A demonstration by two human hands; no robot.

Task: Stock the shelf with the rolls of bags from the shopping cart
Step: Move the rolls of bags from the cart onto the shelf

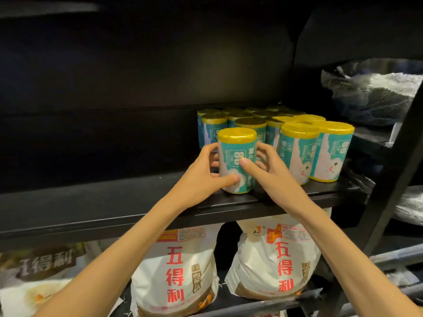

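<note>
A roll of bags (235, 145) with a yellow top and a teal-and-white label stands upright near the front edge of the black shelf (114, 202). My left hand (206, 172) grips its left side, thumb across the lower front. My right hand (263, 165) grips its right side, thumb on the label. Behind and to the right stand several more rolls of the same kind (297, 143), packed in rows. The shopping cart is out of view.
The shelf's left part is bare and dark. Below it stand large white flour sacks (183, 271) with red characters. To the right, a black upright post (393, 179) separates a neighbouring bay holding plastic-wrapped goods (370, 92).
</note>
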